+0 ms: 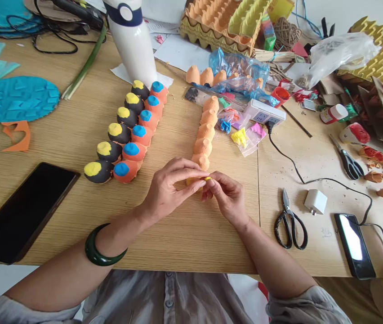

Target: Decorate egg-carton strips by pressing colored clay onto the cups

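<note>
Both hands meet near the table's front middle. My left hand [171,186] and my right hand [227,195] pinch a small lump of yellow clay [207,179] between their fingertips, over an orange egg-carton cup mostly hidden beneath them. A row of plain orange cups [205,132] runs away from the hands. To the left lie two rows of painted cups: black ones with yellow tops [117,132] and orange ones with blue tops [140,132]. A green bangle [102,249] circles my left wrist.
A black tablet [23,211] lies front left. Black scissors [289,218], a white charger [315,201] and a phone [355,245] lie right. A power strip [265,114], clay bags [245,135], a white bottle [132,40] and egg trays [218,20] crowd the back.
</note>
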Demonstrator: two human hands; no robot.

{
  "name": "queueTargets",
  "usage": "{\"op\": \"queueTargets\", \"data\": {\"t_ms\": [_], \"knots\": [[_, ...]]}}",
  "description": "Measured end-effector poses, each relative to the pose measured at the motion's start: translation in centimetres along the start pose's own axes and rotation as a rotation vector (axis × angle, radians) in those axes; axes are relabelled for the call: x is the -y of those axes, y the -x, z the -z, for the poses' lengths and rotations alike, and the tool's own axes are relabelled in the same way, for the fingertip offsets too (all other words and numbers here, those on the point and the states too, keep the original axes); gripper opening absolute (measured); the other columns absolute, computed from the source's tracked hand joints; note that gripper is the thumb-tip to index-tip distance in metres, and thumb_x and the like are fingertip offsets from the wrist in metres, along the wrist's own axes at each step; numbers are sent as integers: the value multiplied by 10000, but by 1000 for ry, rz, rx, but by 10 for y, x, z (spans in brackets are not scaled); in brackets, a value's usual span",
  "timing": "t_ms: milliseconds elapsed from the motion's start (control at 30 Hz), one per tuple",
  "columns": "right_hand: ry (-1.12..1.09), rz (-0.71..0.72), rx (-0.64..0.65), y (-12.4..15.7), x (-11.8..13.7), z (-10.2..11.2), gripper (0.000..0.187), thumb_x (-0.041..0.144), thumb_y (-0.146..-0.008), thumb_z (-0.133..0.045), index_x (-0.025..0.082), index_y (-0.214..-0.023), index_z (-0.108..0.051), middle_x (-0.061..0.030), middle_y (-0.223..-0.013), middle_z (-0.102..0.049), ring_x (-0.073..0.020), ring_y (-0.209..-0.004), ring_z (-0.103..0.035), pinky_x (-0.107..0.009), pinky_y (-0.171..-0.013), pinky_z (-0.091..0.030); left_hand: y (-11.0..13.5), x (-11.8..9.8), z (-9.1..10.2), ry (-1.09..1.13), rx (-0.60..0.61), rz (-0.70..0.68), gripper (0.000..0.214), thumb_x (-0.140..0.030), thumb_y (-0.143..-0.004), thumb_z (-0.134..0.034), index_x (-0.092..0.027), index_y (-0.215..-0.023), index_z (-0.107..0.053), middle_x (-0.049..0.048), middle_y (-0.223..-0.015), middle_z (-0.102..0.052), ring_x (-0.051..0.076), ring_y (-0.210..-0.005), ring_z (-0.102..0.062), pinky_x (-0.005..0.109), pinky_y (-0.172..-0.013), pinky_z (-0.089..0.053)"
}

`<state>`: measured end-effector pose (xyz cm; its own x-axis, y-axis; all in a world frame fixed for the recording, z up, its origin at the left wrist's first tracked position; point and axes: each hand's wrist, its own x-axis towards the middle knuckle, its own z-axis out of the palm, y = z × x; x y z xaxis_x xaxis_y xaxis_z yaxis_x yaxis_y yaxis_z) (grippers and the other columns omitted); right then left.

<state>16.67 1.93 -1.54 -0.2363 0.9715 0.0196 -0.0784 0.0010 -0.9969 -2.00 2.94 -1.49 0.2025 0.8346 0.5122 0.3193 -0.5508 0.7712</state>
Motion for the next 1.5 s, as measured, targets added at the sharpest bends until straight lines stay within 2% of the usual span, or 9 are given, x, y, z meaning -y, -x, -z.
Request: {"op": "queueTargets", "data": {"t_ms": [167,333,467,633,800,933,1100,1267,1500], "knots": [[1,-9,30,1,2,0,388,533,-966,-715,205,-760,-694,9,-709,-646,-106,-542,-619,-251,-530,-532,-1,-5,2,-22,-7,-25,99,-226,-979,-715,-249,-972,-811,23,-930,-788,145,-899,-734,273,-846,-591],[-22,-64,14,1,2,1,455,564,-968,-698,203,-694,-655,21,-646,-592,-99,-513,-559,-242,-505,-513,-1,-5,1,8,21,-7,144,-257,-963,-745,-241,-1096,-801,47,-1046,-804,163,-973,-749,283,-877,-596],[-5,-59,56,2,1,1,498,550,-995,-664,198,-645,-631,16,-631,-569,-95,-506,-538,-241,-488,-475,-1,-5,0,57,11,-37,77,-220,-961,-743,-235,-1001,-807,30,-928,-802,150,-879,-749,271,-833,-593],[-28,-57,23,2,0,1,391,548,-954,-722,209,-764,-688,22,-672,-604,-99,-522,-540,-245,-493,-503,-1,-7,1,26,-9,12,95,-218,-975,-716,-238,-938,-801,18,-886,-800,145,-840,-746,273,-807,-588],[-31,-111,14,1,3,0,442,562,-951,-719,204,-703,-645,30,-633,-595,-88,-492,-550,-230,-476,-500,-1,-7,1,58,20,55,150,-284,-946,-772,-243,-1085,-808,36,-1020,-809,151,-897,-756,271,-827,-600],[-36,-122,33,2,4,0,466,572,-957,-707,201,-681,-645,27,-634,-599,-88,-496,-551,-234,-481,-515,-1,-7,0,73,-9,10,60,-215,-949,-760,-235,-951,-817,17,-898,-798,137,-846,-754,250,-803,-588],[-106,-114,26,2,1,0,324,505,-947,-753,201,-841,-710,38,-687,-651,-85,-502,-604,-229,-497,-522,-2,-9,2,68,-37,31,71,-214,-950,-756,-232,-915,-815,14,-862,-797,136,-812,-748,247,-763,-581],[-104,-150,24,2,0,1,375,535,-951,-736,194,-804,-689,43,-659,-643,-80,-485,-600,-222,-488,-499,-2,-7,2,100,2,81,210,-290,-909,-817,-229,-1110,-805,36,-1003,-812,145,-845,-752,261,-809,-596],[-174,-138,50,1,-2,1,344,513,-972,-722,186,-865,-706,45,-679,-648,-76,-492,-626,-212,-497,-509,0,-7,0,35,-21,16,77,-220,-960,-748,-215,-907,-804,16,-837,-802,133,-779,-744,247,-745,-583]]}}
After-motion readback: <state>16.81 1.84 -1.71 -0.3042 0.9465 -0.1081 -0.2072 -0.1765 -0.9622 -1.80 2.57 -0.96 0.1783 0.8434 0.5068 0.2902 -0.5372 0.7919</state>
